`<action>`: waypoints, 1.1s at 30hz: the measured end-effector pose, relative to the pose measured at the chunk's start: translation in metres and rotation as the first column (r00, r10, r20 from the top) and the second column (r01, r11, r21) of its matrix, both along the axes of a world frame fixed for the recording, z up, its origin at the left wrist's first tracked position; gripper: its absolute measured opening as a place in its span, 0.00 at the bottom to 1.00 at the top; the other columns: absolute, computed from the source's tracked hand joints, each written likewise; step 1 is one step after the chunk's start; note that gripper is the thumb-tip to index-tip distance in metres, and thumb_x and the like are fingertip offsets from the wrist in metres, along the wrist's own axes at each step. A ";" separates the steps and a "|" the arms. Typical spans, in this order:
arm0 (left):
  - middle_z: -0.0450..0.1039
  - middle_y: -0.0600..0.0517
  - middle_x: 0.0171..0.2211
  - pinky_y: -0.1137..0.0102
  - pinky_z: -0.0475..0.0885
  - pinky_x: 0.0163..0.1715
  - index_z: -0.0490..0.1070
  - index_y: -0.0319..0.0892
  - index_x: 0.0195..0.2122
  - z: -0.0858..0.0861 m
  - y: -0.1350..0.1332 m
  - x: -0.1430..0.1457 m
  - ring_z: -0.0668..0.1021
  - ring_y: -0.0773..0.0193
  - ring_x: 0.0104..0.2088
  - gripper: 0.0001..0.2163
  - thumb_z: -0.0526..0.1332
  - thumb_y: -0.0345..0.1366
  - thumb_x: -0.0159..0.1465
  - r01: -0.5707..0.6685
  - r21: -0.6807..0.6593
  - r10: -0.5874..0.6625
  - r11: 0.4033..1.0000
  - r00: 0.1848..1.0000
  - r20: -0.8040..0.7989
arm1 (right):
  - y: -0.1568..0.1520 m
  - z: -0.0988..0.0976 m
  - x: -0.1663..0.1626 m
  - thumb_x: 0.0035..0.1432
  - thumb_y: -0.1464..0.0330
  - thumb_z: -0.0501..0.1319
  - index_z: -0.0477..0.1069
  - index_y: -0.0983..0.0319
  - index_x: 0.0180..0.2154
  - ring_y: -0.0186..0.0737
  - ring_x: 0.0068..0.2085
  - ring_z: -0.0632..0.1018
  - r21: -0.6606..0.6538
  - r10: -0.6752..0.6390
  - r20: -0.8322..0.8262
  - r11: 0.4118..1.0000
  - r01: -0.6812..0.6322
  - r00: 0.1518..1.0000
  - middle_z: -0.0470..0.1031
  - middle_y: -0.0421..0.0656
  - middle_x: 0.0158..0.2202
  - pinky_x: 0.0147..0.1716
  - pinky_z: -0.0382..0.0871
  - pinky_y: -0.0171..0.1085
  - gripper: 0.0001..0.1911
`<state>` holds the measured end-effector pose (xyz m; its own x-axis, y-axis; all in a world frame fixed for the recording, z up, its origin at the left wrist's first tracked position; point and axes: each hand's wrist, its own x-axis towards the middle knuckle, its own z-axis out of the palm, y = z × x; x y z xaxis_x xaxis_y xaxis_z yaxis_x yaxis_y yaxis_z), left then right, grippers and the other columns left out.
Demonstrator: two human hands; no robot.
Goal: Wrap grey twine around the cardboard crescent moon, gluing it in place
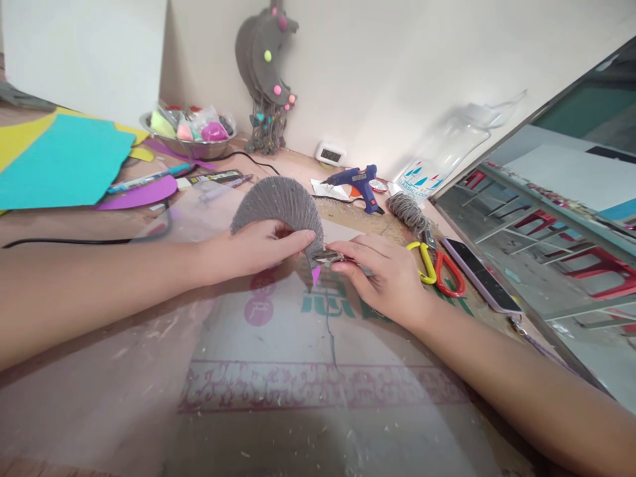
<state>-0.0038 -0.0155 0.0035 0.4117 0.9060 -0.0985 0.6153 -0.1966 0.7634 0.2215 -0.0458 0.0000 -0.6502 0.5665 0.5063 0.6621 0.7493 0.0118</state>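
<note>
My left hand (258,248) grips a grey crescent shape wrapped in yarn (281,202), holding it upright near its right tip. My right hand (382,271) pinches the yarn end at that same tip, fingers pressed together, just above a small pink triangle (315,273). Both hands meet over a clear plastic sheet (278,371) laid on the table.
A blue glue gun (358,182), a coil of grey yarn (407,211), yellow and red scissors (440,268) and a phone (479,271) lie to the right. Coloured foam sheets (64,162), pens and a metal bowl of pompoms (191,129) sit at the left back. A finished grey moon leans on the wall (268,66).
</note>
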 end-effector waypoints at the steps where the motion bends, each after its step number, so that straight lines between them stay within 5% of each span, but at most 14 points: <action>1: 0.66 0.54 0.13 0.71 0.59 0.17 0.63 0.43 0.16 0.000 -0.001 0.000 0.68 0.65 0.15 0.24 0.49 0.58 0.57 0.003 -0.004 -0.003 1.000 1.000 -0.005 | 0.000 0.000 0.000 0.61 0.66 0.57 0.72 0.63 0.45 0.38 0.35 0.75 0.003 0.005 0.004 1.000 -0.005 1.000 0.77 0.45 0.35 0.36 0.68 0.37 0.12; 21: 0.70 0.54 0.15 0.72 0.61 0.16 0.70 0.44 0.21 -0.005 0.004 -0.003 0.72 0.64 0.17 0.23 0.50 0.57 0.57 0.001 0.029 0.000 1.000 0.999 -0.046 | 0.002 -0.001 -0.001 0.61 0.67 0.56 0.72 0.63 0.43 0.36 0.32 0.73 -0.059 0.036 -0.028 0.998 -0.037 0.999 0.75 0.44 0.32 0.33 0.65 0.35 0.11; 33: 0.66 0.54 0.12 0.71 0.62 0.17 0.64 0.43 0.15 0.003 0.000 -0.001 0.70 0.66 0.14 0.25 0.48 0.57 0.58 0.042 -0.057 -0.041 0.997 0.999 0.018 | 0.001 -0.005 0.001 0.59 0.63 0.57 0.69 0.62 0.44 0.37 0.34 0.74 -0.282 -0.197 -0.267 0.952 0.119 0.943 0.74 0.44 0.35 0.33 0.67 0.36 0.13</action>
<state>-0.0049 -0.0158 0.0070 0.4510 0.8810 -0.1429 0.5948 -0.1774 0.7841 0.2222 -0.0447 -0.0046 -0.3886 0.7862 0.4805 0.7176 0.5853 -0.3775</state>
